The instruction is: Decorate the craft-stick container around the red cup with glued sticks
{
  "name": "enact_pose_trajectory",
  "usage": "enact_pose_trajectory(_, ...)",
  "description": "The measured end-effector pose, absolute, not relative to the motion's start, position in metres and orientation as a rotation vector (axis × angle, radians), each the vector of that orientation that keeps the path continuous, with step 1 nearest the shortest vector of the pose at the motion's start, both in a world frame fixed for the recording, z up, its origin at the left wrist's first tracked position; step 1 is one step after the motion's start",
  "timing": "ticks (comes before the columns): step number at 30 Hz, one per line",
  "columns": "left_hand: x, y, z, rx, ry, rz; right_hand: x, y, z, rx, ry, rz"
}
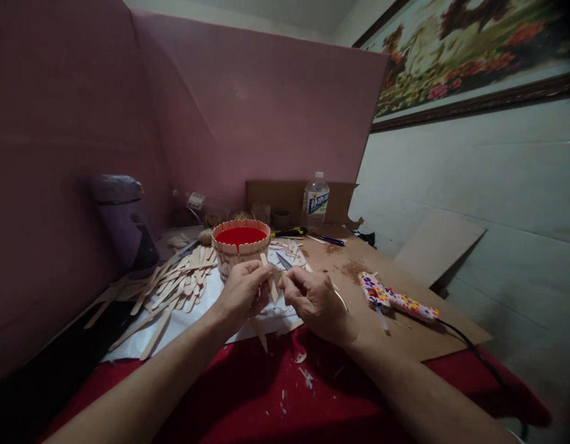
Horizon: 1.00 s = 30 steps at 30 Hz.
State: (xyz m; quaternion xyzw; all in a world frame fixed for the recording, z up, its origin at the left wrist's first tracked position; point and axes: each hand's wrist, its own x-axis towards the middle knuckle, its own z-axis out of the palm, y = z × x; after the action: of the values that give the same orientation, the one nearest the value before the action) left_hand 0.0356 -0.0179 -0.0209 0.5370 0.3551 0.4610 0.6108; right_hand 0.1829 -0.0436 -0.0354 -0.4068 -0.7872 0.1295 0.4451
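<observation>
Pinched in my left hand (248, 288) is a wooden craft stick (269, 280), held upright at a slant. Close beside it, my right hand (316, 302) is closed around a pair of scissors (284, 261); their grey pointed blades stick out towards the far side, and part of a handle loop shows by the palm. Just beyond my left hand stands a round pot covered in craft sticks (241, 250), with a bright red inside. Another stick (259, 334) with a pointed end lies below my left hand.
Many loose craft sticks (183, 280) lie to the left on white paper. A flower-patterned glue gun (396, 299) with a black cord rests on cardboard (417, 339) at right. Behind are a plastic bottle (316, 200) and a yellow-black cutter (289, 232). Scraps (307, 376) litter the red cloth.
</observation>
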Motion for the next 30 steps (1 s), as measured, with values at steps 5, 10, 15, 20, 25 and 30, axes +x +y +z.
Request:
enact_pose_trajectory(5, 0.033, -0.0187, -0.0204, 1.268, 0.784, 1.109, 0.181, -0.0468, -0.0311, -1.001, -1.937, 0.389)
enact_pose_trajectory(10, 0.0333, -0.02, -0.0197, 1.312, 0.799, 1.15, 0.1792, -0.0474, -0.0301, -1.023, -1.97, 0.431)
enact_pose_trajectory(15, 0.0337, -0.0195, -0.0217, 1.378, 0.807, 1.172, 0.1784, -0.0463, -0.0307, -1.032, -1.995, 0.428)
enact_pose_trajectory(20, 0.0343, -0.0186, -0.0236, 1.36, 0.796, 1.193, 0.1776, -0.0464, -0.0332, -1.031, -1.968, 0.452)
enact_pose_trajectory(25, 0.0302, -0.0145, -0.0231, 1.265, 0.704, 1.104, 0.1781, -0.049, -0.0317, -1.044, -1.912, 0.702)
enact_pose_trajectory(30, 0.0275, -0.0145, -0.0217, 1.212, 0.636, 1.034, 0.1781, -0.0495, -0.028, -1.027, -1.769, 0.923)
